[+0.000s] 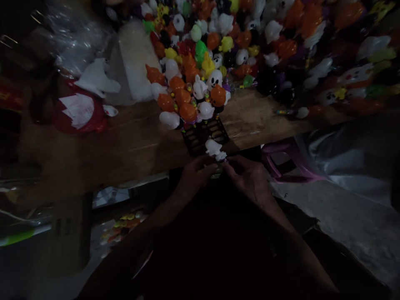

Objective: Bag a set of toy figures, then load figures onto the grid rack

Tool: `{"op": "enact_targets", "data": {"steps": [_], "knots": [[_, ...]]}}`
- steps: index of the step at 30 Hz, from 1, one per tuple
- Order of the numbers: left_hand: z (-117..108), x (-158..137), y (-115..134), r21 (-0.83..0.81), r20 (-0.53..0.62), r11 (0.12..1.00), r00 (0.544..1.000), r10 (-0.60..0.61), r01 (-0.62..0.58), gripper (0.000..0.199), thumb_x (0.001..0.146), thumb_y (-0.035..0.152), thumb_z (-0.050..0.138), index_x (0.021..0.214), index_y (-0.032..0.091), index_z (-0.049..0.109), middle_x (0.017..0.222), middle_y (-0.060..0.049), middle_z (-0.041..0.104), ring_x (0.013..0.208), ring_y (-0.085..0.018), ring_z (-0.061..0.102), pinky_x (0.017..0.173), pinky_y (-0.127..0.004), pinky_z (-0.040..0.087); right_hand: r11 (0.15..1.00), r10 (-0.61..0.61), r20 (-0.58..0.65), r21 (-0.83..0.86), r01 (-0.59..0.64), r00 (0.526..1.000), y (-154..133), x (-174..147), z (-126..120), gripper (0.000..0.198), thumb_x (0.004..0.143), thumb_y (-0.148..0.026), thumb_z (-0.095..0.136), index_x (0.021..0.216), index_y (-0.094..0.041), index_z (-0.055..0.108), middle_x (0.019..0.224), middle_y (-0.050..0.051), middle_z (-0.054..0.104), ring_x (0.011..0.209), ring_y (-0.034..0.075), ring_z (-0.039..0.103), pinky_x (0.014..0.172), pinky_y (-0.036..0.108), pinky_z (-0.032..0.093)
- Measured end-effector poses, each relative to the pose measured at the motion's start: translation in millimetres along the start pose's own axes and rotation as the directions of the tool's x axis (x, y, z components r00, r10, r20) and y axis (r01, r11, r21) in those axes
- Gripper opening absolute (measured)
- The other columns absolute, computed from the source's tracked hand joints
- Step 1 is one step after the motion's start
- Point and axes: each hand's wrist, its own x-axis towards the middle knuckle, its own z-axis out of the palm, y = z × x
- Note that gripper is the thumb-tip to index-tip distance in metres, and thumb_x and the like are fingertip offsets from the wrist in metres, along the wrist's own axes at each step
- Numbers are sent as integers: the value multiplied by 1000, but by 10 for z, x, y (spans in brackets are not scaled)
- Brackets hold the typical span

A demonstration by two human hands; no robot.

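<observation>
White ghost topper at your fingertips, head leaning far-left toward the rack

Your right hand point(246, 175): fingers drawn together, seemingly pinching the low end of the white ghost topper point(213, 146), where a small purple bit shows. Your left hand point(198, 173): fingers curled, thumb just beside the ghost's lower part; too dark to tell whether it grips or merely steadies. Both hands sit at the near edge of the table point(134, 137).

Key relation: the ghost lies just beyond your fingertips, between the two hands. Its low end is nearer your right. Long axis slants from that end, near and right, to the big rounded head, far and left. The head points in toward the table, overlapping in view the near edge of the slotted black rack point(203, 135); height above it, can't tell.

Farther out: toppers crowd the rack's far side, among them an orange pumpkin topper point(188, 111) and a black-and-white skull topper point(215, 78). Behind, a loose heap of toppers point(243, 37) spreads along the far edge. To your right, a thin stick with a white topper point(286, 112) lies near the table's near edge, roughly parallel to it. Toward the far left corner, a red bag point(78, 112).
</observation>
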Motion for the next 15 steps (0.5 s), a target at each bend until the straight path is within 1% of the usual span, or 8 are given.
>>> {"op": "enact_targets", "data": {"steps": [1, 3, 6, 8, 9, 11, 13, 15], "knots": [[24, 4, 6, -8, 9, 1000, 1000, -9, 9, 59, 66, 56, 86, 106, 15, 72, 60, 5, 57, 40, -3, 34, 40, -20, 24, 1000, 18, 4, -7, -18, 1000, -27, -4, 1, 25, 92, -40, 66, 89, -18, 78, 79, 4, 76, 66, 16, 68, 62, 26, 46], [63, 25, 29, -24, 14, 999, 1000, -23, 24, 57, 68, 58, 83, 104, 15, 72, 55, 7, 49, 41, -5, 35, 41, -20, 25, 999, 40, 5, -4, -40, 999, -67, -14, 5, 27, 91, -42, 66, 87, -18, 77, 78, 4, 76, 65, 15, 67, 61, 25, 46], [100, 69, 56, -5, -4, 999, 999, -45, 45, 56, 67, 60, 82, 98, 14, 72, 57, 6, 50, 44, -5, 38, 43, -19, 28, 999, 41, 2, 12, -41, 999, -83, -25, 8, 26, 91, -43, 67, 88, -19, 77, 79, 3, 76, 65, 15, 67, 61, 25, 47], [117, 95, 61, -7, 6, 998, 998, -57, 57, 57, 64, 62, 83, 93, 14, 71, 58, 5, 50, 46, -6, 40, 43, -19, 28, 1000, 28, 6, 10, -28, 1000, -76, -31, 1, 26, 92, -43, 66, 91, -20, 77, 80, 3, 76, 67, 16, 68, 62, 25, 49], [125, 106, 62, -28, 27, 998, 998, -63, 64, 57, 64, 64, 84, 88, 14, 70, 57, 5, 49, 46, -6, 40, 43, -19, 28, 1000, 12, 10, 11, -12, 1000, -71, -32, -9, 27, 93, -44, 65, 93, -20, 77, 82, 3, 76, 68, 16, 68, 63, 25, 50], [145, 127, 67, -108, 107, 990, 991, -81, 93, 57, 63, 66, 84, 79, 15, 65, 55, 5, 45, 45, -5, 38, 43, -19, 27, 999, -36, 29, 26, 35, 999, -64, -35, -42, 28, 95, -45, 63, 96, -21, 76, 85, 4, 77, 72, 17, 69, 68, 26, 52], [168, 148, 76, -198, 218, 969, 971, -101, 145, 57, 64, 67, 83, 74, 16, 59, 54, 6, 42, 44, -5, 34, 42, -18, 25, 994, -89, 60, 63, 85, 994, -52, -33, -87, 29, 97, -45, 60, 99, -21, 75, 88, 4, 76, 75, 17, 70, 71, 26, 54], [189, 173, 79, -256, 306, 945, 944, -119, 202, 57, 66, 66, 83, 73, 17, 56, 54, 7, 41, 42, -4, 31, 41, -17, 23, 989, -117, 97, 97, 108, 988, -22, -22, -125, 27, 99, -42, 59, 100, -20, 74, 89, 3, 76, 77, 16, 70, 73, 25, 54]]}}
